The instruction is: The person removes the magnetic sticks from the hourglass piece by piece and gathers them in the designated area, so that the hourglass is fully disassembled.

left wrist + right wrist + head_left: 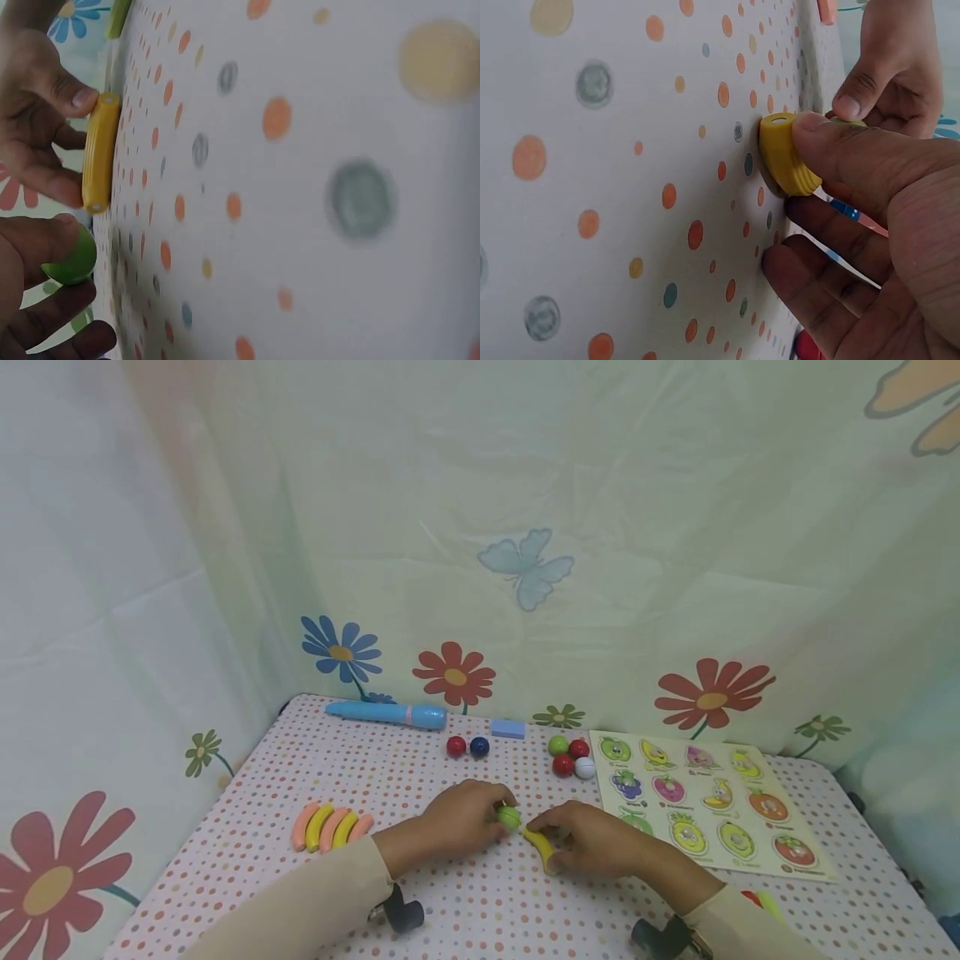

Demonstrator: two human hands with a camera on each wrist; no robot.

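Near the middle of the table my left hand [463, 820] pinches a small green ball [509, 817] between thumb and fingers. In the left wrist view the green ball [76, 259] shows beneath the thumb. Just to the right, my right hand [596, 841] grips a short yellow curved piece [540, 847] between thumb and fingers. The right wrist view shows this yellow piece [780, 154] close over the dotted cloth, the thumb on its near end. The two hands face each other, with a narrow gap between ball and piece.
Pink and yellow curved pieces [327, 828] lie in a row at left. Behind are a red ball [456, 746], a blue ball [479, 747], a blue block [507, 729] and a blue pen-shaped toy [386, 713]. Several balls [562, 766] sit beside a fruit board [701, 852] at right.
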